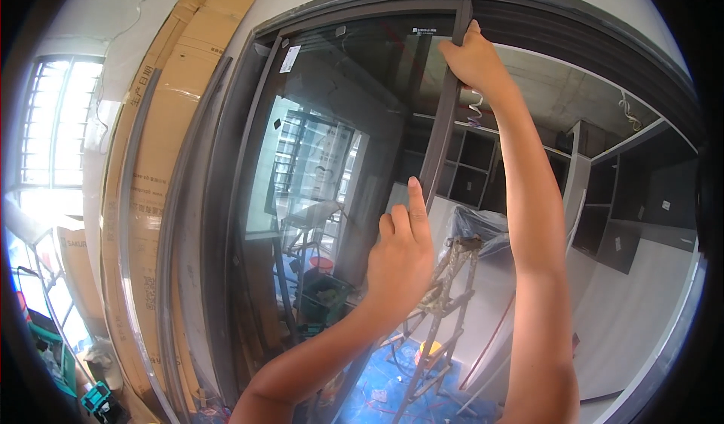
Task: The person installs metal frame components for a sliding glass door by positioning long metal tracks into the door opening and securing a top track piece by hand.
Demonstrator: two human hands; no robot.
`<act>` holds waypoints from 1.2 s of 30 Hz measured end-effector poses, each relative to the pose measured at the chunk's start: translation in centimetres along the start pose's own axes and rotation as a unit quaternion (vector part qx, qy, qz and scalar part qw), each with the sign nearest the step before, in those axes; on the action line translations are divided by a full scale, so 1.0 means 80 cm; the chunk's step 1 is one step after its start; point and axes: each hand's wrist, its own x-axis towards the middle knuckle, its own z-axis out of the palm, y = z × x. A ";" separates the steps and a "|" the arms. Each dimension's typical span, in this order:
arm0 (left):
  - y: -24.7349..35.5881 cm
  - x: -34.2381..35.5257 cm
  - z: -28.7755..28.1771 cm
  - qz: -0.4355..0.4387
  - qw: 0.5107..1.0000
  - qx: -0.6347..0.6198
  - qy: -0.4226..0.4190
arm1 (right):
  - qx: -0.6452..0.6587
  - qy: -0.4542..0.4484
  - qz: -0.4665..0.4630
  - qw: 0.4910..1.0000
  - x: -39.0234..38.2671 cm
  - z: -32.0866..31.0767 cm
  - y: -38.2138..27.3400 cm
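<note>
- Two bare hands are up on a dark-framed sliding glass door panel [332, 160], which fills the middle of the frame from near the top edge down to the lower centre.
- My right hand [473, 58] sits in the upper centre-right of the frame, fingers wrapped over the panel's vertical edge stile [445, 122] close to its top; it is clenched on that stile.
- My left hand [401, 254] is at the centre of the frame, lower down beside the same stile. Its index finger is stretched straight up along the glass next to the stile, the other fingers curled in; it grasps nothing, only touching or nearly touching the glass, and I cannot tell which.
- Both forearms rise from the lower edge, the right one almost vertical.
- Above, a dark curved head track [573, 24] runs across the upper right of the frame.
- At the left, tall flat cardboard-wrapped packs [162, 160] lean against the wall, with a bright barred window [53, 115] at the far left.
- Through the opening at the right I see dark open shelving [483, 168] and a wooden ladder [445, 288] standing on a blue floor covering [385, 386] in the lower centre.
- Reflections of railings and a green crate show in the glass.
</note>
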 end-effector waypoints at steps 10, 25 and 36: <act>0.000 -0.002 -0.006 0.004 0.999 -0.014 0.047 | -0.094 0.084 -0.040 0.991 -0.001 0.001 0.001; 0.000 -0.009 -0.019 0.031 0.994 -0.106 0.026 | 0.238 0.019 -0.036 0.970 -0.021 -0.014 0.026; 0.007 0.000 -0.025 0.007 0.996 -0.085 -0.004 | 0.169 0.031 -0.038 0.984 -0.025 -0.004 0.021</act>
